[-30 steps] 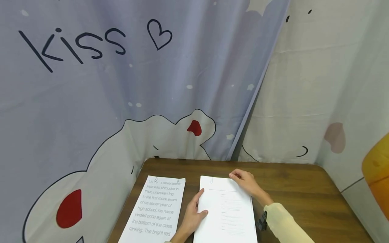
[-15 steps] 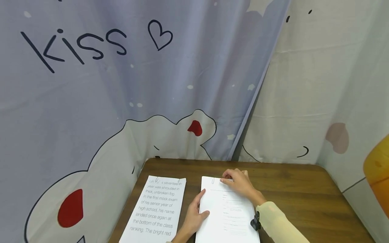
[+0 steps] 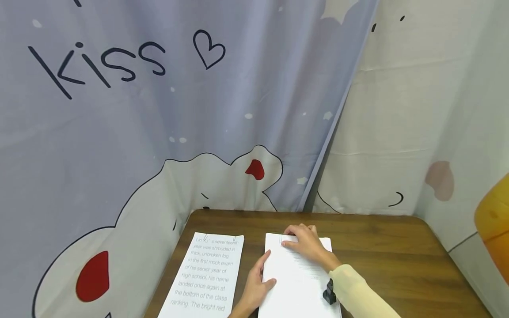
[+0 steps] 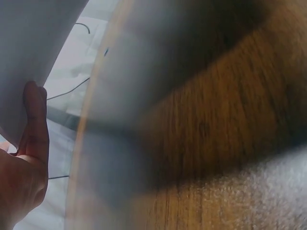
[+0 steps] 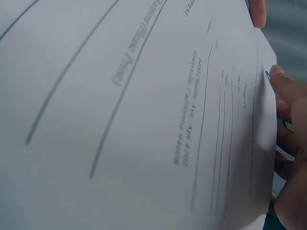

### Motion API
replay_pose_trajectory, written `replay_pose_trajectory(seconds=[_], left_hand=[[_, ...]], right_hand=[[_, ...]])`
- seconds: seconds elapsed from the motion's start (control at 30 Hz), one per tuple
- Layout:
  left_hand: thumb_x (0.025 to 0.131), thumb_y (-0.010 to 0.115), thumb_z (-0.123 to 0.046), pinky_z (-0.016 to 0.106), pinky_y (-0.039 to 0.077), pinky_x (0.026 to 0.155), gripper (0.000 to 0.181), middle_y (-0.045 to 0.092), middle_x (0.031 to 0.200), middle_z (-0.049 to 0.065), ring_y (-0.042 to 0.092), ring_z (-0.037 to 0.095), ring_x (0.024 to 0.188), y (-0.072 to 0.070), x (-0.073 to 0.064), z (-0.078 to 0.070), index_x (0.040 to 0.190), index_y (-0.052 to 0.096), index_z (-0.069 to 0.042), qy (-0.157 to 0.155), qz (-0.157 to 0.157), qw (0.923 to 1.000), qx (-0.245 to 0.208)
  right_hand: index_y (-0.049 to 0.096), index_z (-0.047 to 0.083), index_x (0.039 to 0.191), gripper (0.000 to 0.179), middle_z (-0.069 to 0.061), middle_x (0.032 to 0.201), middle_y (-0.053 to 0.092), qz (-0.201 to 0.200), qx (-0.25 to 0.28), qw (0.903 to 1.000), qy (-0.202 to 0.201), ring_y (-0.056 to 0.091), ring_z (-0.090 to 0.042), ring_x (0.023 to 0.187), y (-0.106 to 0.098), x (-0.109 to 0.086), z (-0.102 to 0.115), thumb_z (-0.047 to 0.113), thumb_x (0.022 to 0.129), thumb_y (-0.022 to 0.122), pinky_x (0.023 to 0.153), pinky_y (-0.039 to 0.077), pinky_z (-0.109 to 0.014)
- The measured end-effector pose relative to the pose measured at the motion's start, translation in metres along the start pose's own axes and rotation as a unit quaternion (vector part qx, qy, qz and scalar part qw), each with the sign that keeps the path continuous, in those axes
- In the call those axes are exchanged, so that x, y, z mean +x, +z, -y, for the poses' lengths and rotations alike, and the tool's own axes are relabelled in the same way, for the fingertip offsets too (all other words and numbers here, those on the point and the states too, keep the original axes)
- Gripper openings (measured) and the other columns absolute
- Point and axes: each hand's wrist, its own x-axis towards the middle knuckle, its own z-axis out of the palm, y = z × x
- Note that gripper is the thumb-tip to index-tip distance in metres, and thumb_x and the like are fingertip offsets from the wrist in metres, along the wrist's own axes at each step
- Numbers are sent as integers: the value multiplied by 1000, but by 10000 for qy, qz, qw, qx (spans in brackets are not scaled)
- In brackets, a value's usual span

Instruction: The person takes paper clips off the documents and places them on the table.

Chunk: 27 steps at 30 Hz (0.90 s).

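A stack of printed white sheets [image 3: 292, 287] stands tilted up from the table between both hands. My left hand [image 3: 256, 286] grips its left edge, with the thumb on the front and the fingers behind. At the top edge, my right hand [image 3: 308, 244] holds the sheets, its thumb lying on the front beside a paper clip [image 3: 280, 239]. The right wrist view shows that thumb at the end of the blue clip [image 5: 267, 76], with fingers curled at the back of the sheets. In the left wrist view the left hand [image 4: 31, 158] supports the stack from its side.
Left of the hands lies another clipped stack of paper [image 3: 207, 274] in large print. The brown wooden table [image 3: 389, 260] extends to the right, with a printed curtain [image 3: 222, 106] behind it. A small black device [image 3: 329, 292] sits at the right wrist.
My right hand has moved left along the top edge of the stack, from its right corner to the paper clip. The left hand keeps its grip on the left edge.
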Motion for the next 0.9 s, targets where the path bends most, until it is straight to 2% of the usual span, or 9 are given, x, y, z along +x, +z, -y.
replay_pose_trajectory(seconds=[0.2, 0.43, 0.6, 0.73, 0.9], left_hand=[[83, 62, 17, 33, 61, 96, 86, 44, 156, 36, 60, 48, 131, 4, 1, -2, 163, 35, -2, -4, 6, 10000, 26], [84, 60, 17, 33, 62, 94, 85, 43, 156, 37, 62, 47, 129, 4, -1, -2, 163, 33, 0, 51, 61, 10000, -18], [82, 62, 17, 32, 61, 95, 86, 46, 155, 36, 63, 43, 128, 4, -3, -2, 162, 35, 0, 85, 24, 10000, 36], [82, 62, 17, 33, 61, 95, 84, 45, 154, 38, 63, 46, 128, 4, -3, -2, 161, 36, 3, 179, 60, 9998, 99], [83, 63, 16, 32, 62, 92, 83, 45, 154, 38, 66, 42, 124, 4, -5, -4, 161, 36, 4, 179, 112, 9997, 75]], right_hand=[[75, 25, 109, 29, 11, 104, 76, -16, 82, 9998, 156, 63, -13, 97, 4, 2, 2, 40, 87, 86, 94, 34, -44], [77, 20, 106, 25, 12, 99, 77, -122, 719, 9968, 325, 69, -14, 96, 7, 6, 4, 28, 86, 88, 94, 35, -47], [77, 19, 100, 22, 12, 92, 75, -142, 1124, 9916, 627, 68, -12, 92, 8, 8, 6, 19, 82, 90, 96, 47, -48], [76, 15, 98, 22, 9, 86, 72, -114, 1367, 9869, 853, 64, -10, 83, 9, 10, 10, 12, 81, 90, 83, 54, -36], [71, 11, 93, 22, 4, 77, 68, -31, 1721, 9804, 960, 60, -12, 70, 10, 10, 14, 3, 80, 87, 63, 49, -25]])
